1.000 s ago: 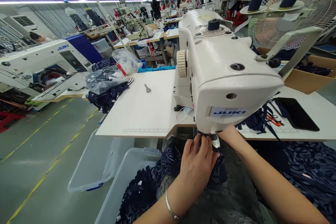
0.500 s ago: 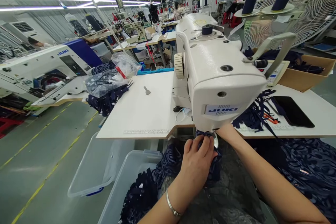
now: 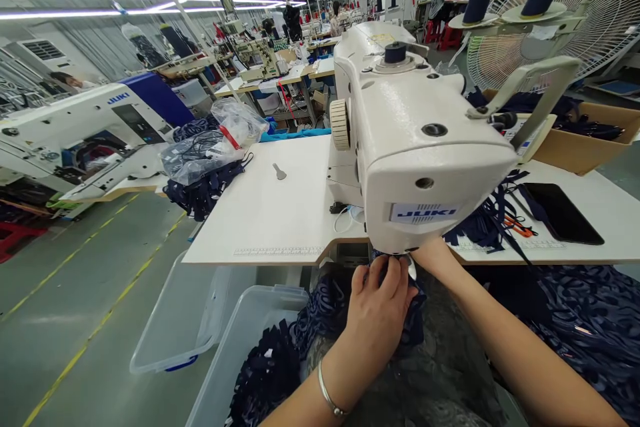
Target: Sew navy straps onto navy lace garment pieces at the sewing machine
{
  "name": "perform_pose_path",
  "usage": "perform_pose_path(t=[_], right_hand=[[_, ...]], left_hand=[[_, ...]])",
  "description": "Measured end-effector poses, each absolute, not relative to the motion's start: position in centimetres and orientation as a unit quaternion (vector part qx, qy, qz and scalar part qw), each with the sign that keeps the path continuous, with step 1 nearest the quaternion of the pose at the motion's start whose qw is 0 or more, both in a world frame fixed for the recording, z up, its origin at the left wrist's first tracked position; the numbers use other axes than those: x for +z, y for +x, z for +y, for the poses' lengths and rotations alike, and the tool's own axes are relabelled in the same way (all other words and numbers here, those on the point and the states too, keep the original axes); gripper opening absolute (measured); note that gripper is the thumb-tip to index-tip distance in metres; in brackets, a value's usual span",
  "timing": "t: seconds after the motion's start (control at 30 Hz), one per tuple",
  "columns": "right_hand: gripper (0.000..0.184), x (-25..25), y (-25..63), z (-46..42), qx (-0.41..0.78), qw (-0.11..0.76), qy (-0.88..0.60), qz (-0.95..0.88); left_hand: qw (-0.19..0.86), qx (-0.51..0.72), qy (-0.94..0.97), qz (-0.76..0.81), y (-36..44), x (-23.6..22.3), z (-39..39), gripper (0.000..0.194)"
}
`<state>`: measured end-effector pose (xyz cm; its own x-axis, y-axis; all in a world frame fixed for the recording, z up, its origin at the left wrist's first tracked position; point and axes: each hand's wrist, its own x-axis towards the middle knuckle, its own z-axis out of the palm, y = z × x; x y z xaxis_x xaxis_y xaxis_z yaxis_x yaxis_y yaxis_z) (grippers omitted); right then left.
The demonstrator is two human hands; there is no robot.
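Observation:
My left hand (image 3: 377,303), with a silver bangle at the wrist, closes its curled fingers over dark navy patterned fabric (image 3: 413,320) just below the sewing machine head (image 3: 425,153). The cloth runs up under the machine, where the needle area is hidden from me. My right hand (image 3: 431,252) reaches in behind the machine head from the right. Its fingers are out of sight, so what they touch cannot be made out. More of the patterned fabric (image 3: 325,303) hangs to the left of my left hand.
Clear plastic bins (image 3: 220,360) stand at lower left, with navy strips (image 3: 267,367) piled there. On the white table (image 3: 285,213) lies a small metal piece (image 3: 279,172). To the right are a black phone (image 3: 563,213), orange-handled snips (image 3: 520,227) and a cardboard box (image 3: 580,147). Navy fabric (image 3: 590,327) lies heaped at lower right.
Both hands stay almost in place at the machine. My left fingers and the fabric under them have shifted very slightly.

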<state>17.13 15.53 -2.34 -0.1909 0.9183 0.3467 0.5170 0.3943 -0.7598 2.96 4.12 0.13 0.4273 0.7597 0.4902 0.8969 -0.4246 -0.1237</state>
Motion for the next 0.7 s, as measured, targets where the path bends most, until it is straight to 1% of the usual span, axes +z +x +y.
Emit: perform_pose_path(t=[0.33, 0.53, 0.7], right_hand=[[0.032, -3.6, 17.3, 15.7, 0.236, 0.379, -0.523, -0.726], [0.029, -3.7, 17.3, 16.0, 0.233, 0.374, -0.503, -0.743], [0.024, -3.1, 17.1, 16.2, 0.235, 0.389, -0.483, -0.748]], left_hand=[[0.17, -0.197, -0.826, -0.501, 3.0, 0.1, 4.2, 0.035], [0.179, -0.204, -0.814, -0.514, 2.9, -0.4, 4.0, 0.037], [0.183, -0.207, -0.81, -0.518, 2.7, -0.5, 3.8, 0.037]])
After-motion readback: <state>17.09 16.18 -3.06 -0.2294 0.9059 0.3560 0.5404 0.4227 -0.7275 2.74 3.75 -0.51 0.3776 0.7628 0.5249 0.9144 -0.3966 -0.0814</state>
